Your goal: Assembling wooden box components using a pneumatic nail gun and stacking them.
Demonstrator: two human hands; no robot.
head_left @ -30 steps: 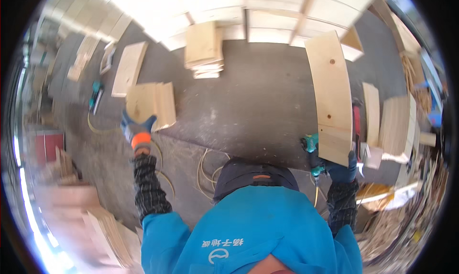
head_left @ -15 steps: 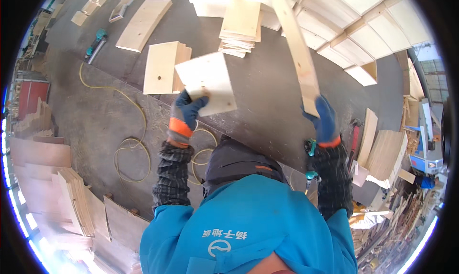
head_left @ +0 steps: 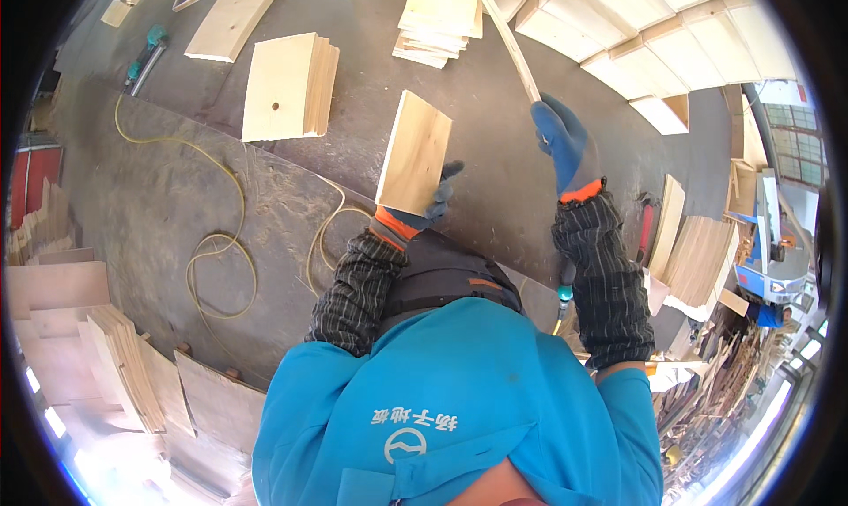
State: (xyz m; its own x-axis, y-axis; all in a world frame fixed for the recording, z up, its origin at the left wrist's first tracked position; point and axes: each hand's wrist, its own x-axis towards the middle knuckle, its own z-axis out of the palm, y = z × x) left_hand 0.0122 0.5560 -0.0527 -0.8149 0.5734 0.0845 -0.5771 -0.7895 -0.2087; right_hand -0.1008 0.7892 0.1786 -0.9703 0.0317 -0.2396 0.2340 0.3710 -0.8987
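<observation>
My left hand (head_left: 433, 204), in a blue glove with an orange cuff, grips a short pale wooden panel (head_left: 413, 152) by its lower right side. The panel is held up and tilted above the dark worktable (head_left: 503, 205). In my right hand (head_left: 565, 144), gloved the same way, is the near end of a long narrow wooden board (head_left: 510, 39), turned nearly edge-on and reaching away over the table. Left of the panel stands a block of similar panels (head_left: 287, 86). Beyond it lies a looser stack of panels (head_left: 437, 15).
Open wooden box frames (head_left: 636, 46) fill the far right. At the far left lies a teal air tool (head_left: 147, 57) with a yellow hose (head_left: 238, 188) looping nearer. A red-handled tool (head_left: 646, 223) and cut boards (head_left: 698, 258) lie to my right, another teal tool (head_left: 564, 296) beside my right forearm.
My left hand has moved right and nearer to me, turning its panel from face-up to steeply tilted. My right hand has shifted left and away, and the long board has rolled onto its edge.
</observation>
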